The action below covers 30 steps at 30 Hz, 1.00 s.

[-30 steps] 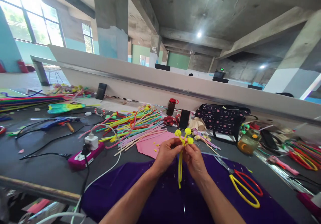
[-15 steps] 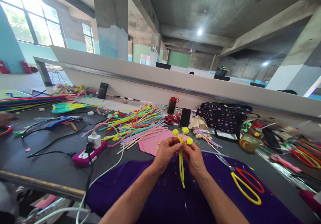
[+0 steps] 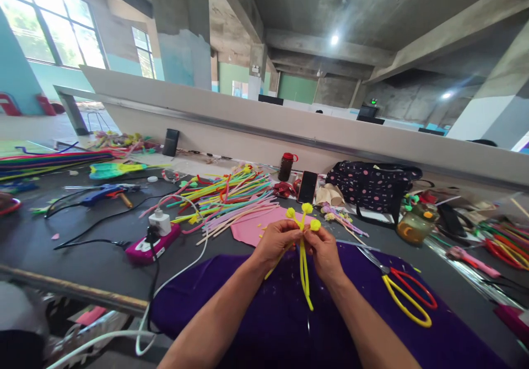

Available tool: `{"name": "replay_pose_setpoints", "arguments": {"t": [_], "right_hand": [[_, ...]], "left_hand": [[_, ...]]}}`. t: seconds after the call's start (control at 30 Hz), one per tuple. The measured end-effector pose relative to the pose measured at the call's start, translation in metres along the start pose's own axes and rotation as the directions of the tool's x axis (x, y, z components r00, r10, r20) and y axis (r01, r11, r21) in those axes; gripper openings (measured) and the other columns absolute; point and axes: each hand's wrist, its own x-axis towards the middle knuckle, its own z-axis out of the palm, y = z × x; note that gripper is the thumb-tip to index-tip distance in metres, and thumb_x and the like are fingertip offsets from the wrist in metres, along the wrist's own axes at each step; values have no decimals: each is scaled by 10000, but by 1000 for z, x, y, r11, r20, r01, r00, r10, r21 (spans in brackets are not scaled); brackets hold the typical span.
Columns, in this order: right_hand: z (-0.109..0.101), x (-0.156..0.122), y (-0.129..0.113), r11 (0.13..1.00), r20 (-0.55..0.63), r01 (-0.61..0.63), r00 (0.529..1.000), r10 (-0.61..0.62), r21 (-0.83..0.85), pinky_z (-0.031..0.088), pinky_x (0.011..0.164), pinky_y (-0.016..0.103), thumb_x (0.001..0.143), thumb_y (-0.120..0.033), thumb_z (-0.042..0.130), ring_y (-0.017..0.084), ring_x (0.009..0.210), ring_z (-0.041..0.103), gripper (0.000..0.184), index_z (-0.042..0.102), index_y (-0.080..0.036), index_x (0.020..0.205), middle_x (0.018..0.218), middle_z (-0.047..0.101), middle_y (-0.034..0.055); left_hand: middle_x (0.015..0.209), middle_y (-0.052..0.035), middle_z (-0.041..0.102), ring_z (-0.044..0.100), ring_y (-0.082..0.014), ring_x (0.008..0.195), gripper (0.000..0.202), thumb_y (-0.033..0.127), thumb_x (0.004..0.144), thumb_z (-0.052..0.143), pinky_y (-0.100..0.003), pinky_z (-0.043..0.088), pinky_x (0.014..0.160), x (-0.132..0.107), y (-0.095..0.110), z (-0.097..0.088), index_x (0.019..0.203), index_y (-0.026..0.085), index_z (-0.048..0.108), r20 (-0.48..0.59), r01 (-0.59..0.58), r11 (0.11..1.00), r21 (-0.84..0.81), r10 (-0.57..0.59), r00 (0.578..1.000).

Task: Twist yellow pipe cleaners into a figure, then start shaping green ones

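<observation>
Between my hands is a yellow pipe-cleaner flower sprig [image 3: 305,270], with three fluffy yellow heads at the top and long stems hanging down. My left hand [image 3: 275,243] pinches it just under the heads, thumb and fingers pressed together. Closed on the same spot from the other side is my right hand [image 3: 324,247]. One yellow stem end slants out below my left hand. Under both hands lies a dark purple cloth [image 3: 248,314]. Scissors [image 3: 386,272] with one red and one yellow handle rest on the cloth to the right.
Ahead lies a pink sheet [image 3: 243,231] beside a heap of coloured pipe cleaners [image 3: 231,198]. A purple power strip [image 3: 152,245] and a blue glue gun [image 3: 105,193] are at left. Behind stand a red-lidded bottle [image 3: 286,168], a phone [image 3: 307,186] and a patterned bag [image 3: 367,187].
One yellow stem now slants down and left beneath my left hand, apart from the hanging stems. Both hands still pinch the sprig. The view has shifted slightly.
</observation>
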Motion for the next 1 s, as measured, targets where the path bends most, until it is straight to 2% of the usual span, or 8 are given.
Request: {"name": "replay_pose_setpoints", "arguments": {"t": [0.13,0.27,0.37,0.5,0.67,0.8,0.9,1.0], "right_hand": [[-1,0,-3,996,33,-58,998,56,73,299,435,199,736,-365,582,74,472,412,208,632,-164,759,630,561,-5],[2,-1,-2,986,124,-166,979,162,19,348,494,205,695,-304,634,93,525,475,155,644,-164,759,632,581,-1],[4,-2,0,982,178,-186,966,186,-18,365,529,205,702,-297,636,97,565,506,159,657,-157,772,676,611,15],[6,-3,-1,963,257,-265,935,245,45,374,521,205,667,-298,673,102,555,530,197,662,-161,809,692,631,19],[8,-4,-4,931,322,-331,907,270,152,418,543,215,648,-296,688,105,540,556,181,643,-160,758,688,644,24],[7,-6,-7,922,359,-368,882,305,123,436,535,225,692,-307,640,115,524,577,165,606,-149,728,690,646,42],[6,-7,-6,912,370,-398,866,336,103,413,466,216,727,-314,598,115,476,559,184,596,-153,814,640,629,35],[7,-8,-5,905,345,-403,875,339,132,371,440,187,712,-260,623,73,434,484,159,603,-147,823,569,576,-6]], "left_hand": [[714,-27,637,578,-108,614,226,240,573,735,-235,436,642,2,1,-4,726,126,614,-44,-24,991,-133,18,999],[686,-28,634,578,-106,609,166,192,588,717,-221,433,624,2,5,-5,667,119,590,-47,7,975,-223,-18,999],[634,-22,609,542,-87,540,160,197,592,708,-201,410,540,2,6,-6,671,100,607,1,66,977,-204,-68,998],[560,2,553,469,-57,451,194,242,623,696,-179,346,438,3,4,-6,723,89,630,47,118,982,-149,-112,993],[538,16,519,390,-17,403,226,272,634,693,-157,308,404,2,5,-6,740,82,632,75,137,986,-97,-130,989],[495,27,492,359,-24,358,226,301,647,669,-170,298,374,1,6,-6,719,94,615,101,128,990,-55,-122,987],[551,-7,545,442,-53,409,206,288,644,659,-182,336,415,1,6,-7,698,95,612,88,105,994,-19,-103,991],[605,-25,570,498,-74,522,157,238,620,663,-189,385,527,3,6,-8,641,91,612,56,59,998,-8,-59,997]]}}
